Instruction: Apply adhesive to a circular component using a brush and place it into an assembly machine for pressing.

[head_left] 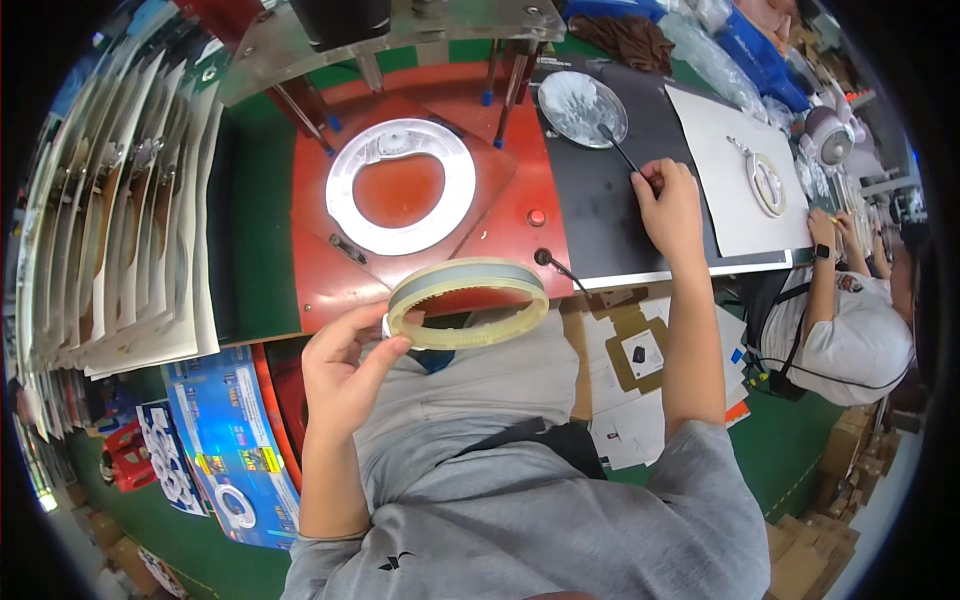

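Nearest me, my left hand (345, 375) pinches the toothed ring (468, 302) by its near rim above my lap, while my right hand (668, 205) grips a brush (618, 147) at the dish (582, 108); I judge level holding best.

A pale yellow plastic toothed ring (468, 303) with a grey inner band is tilted almost flat, just below the red fixture plate (420, 200). A thin black brush (620, 150) slants with its tip on a round silvery dish (582, 108), right of that plate.
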### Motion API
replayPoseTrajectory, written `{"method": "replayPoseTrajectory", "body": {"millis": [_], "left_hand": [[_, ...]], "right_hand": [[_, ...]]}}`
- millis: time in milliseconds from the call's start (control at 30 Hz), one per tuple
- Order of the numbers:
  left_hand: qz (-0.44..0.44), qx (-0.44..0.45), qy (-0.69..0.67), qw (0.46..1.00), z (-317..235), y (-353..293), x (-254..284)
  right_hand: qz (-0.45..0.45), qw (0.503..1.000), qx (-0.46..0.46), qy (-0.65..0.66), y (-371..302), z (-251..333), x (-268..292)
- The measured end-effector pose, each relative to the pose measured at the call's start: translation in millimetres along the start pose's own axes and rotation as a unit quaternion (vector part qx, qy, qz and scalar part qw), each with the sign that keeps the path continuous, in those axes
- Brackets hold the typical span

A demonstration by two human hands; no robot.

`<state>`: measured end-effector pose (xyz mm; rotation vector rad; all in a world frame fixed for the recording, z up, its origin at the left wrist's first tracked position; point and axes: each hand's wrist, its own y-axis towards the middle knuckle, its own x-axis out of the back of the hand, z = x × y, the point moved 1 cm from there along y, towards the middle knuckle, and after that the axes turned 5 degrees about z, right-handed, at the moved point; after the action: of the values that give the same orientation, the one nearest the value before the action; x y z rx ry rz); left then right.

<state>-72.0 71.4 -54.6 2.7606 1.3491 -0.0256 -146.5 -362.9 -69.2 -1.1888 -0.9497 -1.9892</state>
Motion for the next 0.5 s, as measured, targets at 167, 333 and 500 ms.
{"method": "replayPoseTrajectory", "body": {"millis": [167, 333, 500], "left_hand": [[0.03, 0.012, -0.015, 0.999, -1.7, 2.3, 3.4], [0.028, 0.008, -0.026, 0.999, 2.2, 1.5, 5.2], [0.028, 0.004, -0.032, 0.999, -0.2, 3.0, 3.7]], "right_hand": [[-0.074, 0.99, -0.03, 0.12, 25.7, 13.7, 11.0], [-0.074, 0.995, 0.007, 0.066, 52.5, 17.5, 1.1], [-0.076, 0.996, 0.041, -0.027, 48.8, 13.6, 4.8]]}}
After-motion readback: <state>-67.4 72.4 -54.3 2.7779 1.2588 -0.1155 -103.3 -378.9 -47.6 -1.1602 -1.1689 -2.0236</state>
